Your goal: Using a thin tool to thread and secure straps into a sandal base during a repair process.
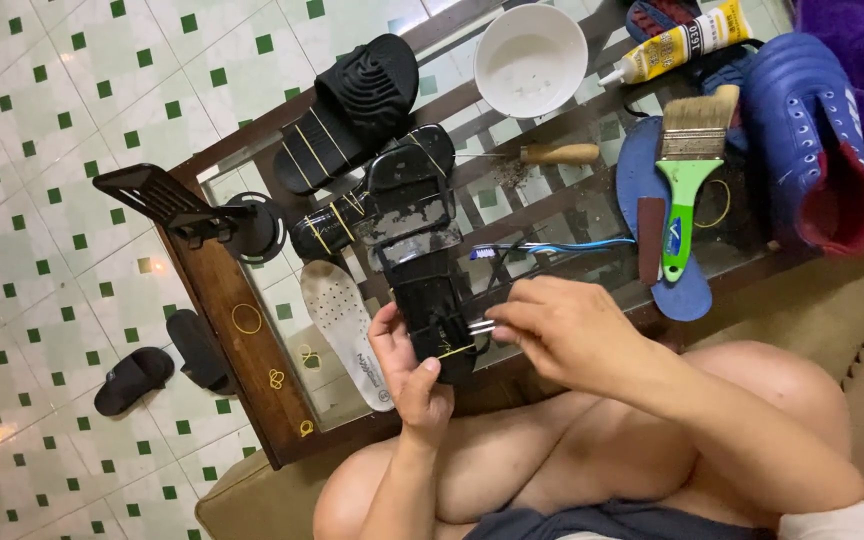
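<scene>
From the head camera, your left hand (414,375) grips the near end of a black rubber sandal (430,290), fingers clamped around its sides. Its long axis runs away from you, over the glass-topped wooden table (220,290). Your right hand (564,330) sits just right of the sandal, fingers pinched together on a small silvery metal tool (481,327) that points left at the sandal's yellow rubber band (452,351).

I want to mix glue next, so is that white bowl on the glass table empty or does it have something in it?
Empty, as far as it shows: the white bowl stands upright on the glass table, and its inside is bare white apart from faint smudges.
</scene>
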